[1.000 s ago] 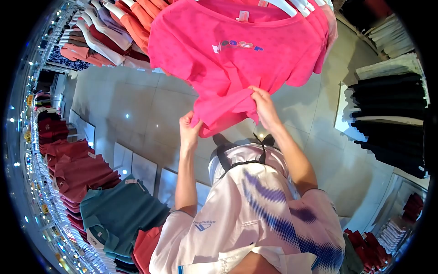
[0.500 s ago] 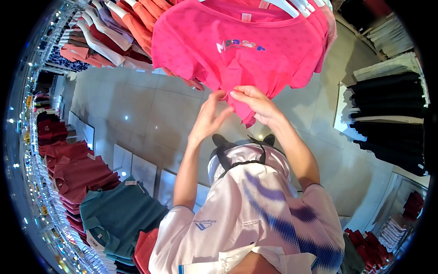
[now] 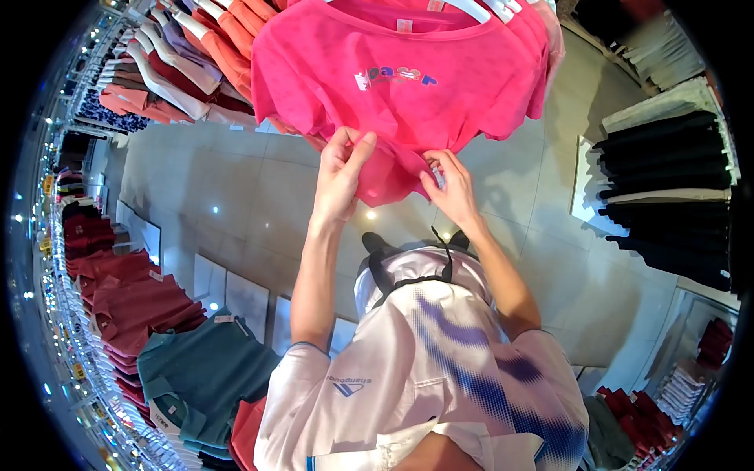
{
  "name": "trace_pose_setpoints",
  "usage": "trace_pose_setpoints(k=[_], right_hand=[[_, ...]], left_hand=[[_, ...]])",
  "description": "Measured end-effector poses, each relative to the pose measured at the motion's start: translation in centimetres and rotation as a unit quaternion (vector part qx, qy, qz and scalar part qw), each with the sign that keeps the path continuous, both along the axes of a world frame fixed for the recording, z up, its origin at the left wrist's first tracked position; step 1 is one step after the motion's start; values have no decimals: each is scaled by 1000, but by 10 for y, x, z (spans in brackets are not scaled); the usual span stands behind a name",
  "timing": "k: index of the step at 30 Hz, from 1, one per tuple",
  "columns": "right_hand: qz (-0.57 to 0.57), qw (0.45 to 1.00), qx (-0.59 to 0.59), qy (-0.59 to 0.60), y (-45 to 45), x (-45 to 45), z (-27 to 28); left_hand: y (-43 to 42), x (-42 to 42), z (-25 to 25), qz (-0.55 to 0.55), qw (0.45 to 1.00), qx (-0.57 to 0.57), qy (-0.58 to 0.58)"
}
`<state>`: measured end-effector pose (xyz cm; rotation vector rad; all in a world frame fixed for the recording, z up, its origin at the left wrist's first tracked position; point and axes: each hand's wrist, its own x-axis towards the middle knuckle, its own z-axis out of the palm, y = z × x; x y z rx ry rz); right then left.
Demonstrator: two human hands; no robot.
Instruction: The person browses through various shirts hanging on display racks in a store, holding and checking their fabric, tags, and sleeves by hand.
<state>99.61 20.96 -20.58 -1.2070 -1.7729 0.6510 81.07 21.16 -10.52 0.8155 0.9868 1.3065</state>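
A bright pink T-shirt [image 3: 440,110] with colourful lettering on its chest hangs from a white hanger [image 3: 470,9] at the top of the view. My left hand [image 3: 338,179] pinches the lower part of the shirt between thumb and fingers. On the other side, my right hand [image 3: 454,188] grips the hem, with a small pale patch I cannot make out between its fingers. The cloth between my two hands is spread and folds outward, showing the inside of the hem.
More hanging garments [image 3: 228,47] in orange, white and dark red fill the rack at upper left. Dark red shirts [image 3: 133,302] and a teal polo shirt [image 3: 208,377] hang at the left. Black clothes [image 3: 667,196] hang at the right. Tiled floor [image 3: 259,188] lies below.
My hands have moved apart, the left one closing on the shirt after being open beside it. The bunched hem is now spread out between them.
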Motion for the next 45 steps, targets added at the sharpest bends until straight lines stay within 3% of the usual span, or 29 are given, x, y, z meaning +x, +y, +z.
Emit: trace_pose_setpoints(k=[2,4,6,14,16,17,18,20,25,27,31,33,34,35,36,37,39,40,42,43,45], right_hand=[[-15,998,-16,56,-7,-8,5],[-70,997,14,-2,-12,-16,10],[-77,997,18,-11,-1,-10,-24],[-65,982,-177,4,12,34,-121],[-23,937,-290,196,14,46,-130],[1,924,-303,233,15,52,-126],[2,924,-303,232,16,56,-113],[15,865,-377,332,19,66,-94],[46,818,-429,381,27,83,-61],[35,758,-483,437,26,85,-46],[2,756,-495,429,25,87,-31],[37,817,-455,351,24,87,-23],[38,818,-456,349,22,87,-17],[91,901,-381,188,19,87,-11],[139,947,-289,20,18,88,-7],[140,947,-290,18,19,89,-6],[206,928,-207,-234,24,91,-1],[207,927,-207,-235,31,91,3],[247,781,-525,-232,48,86,21],[247,779,-527,-235,44,84,24],[88,831,-541,93,28,82,30]], left_hand=[[-1,2,-1,-12,999,12,41],[-2,5,2,-27,996,24,81],[-7,9,12,-51,996,24,63],[0,-16,41,1,995,0,-99],[7,-27,38,32,994,5,-103],[9,-30,40,61,994,9,-91],[13,-38,36,60,993,14,-99],[19,-45,33,108,990,-13,-94],[34,-62,20,161,983,-46,-81],[40,-68,12,147,985,-37,-79],[52,-93,-9,95,992,-16,-80],[54,-95,-9,89,993,-14,-82],[55,-95,-8,80,993,-9,-83],[56,-93,-4,82,993,-9,-84],[57,-88,1,97,992,-12,-77],[57,-86,3,110,991,-14,-70],[57,-90,2,80,995,-1,-63],[57,-92,1,49,997,11,-55],[61,-96,-5,64,997,15,-36],[64,-98,-9,76,997,18,-15],[67,-95,-15,96,995,24,18]])
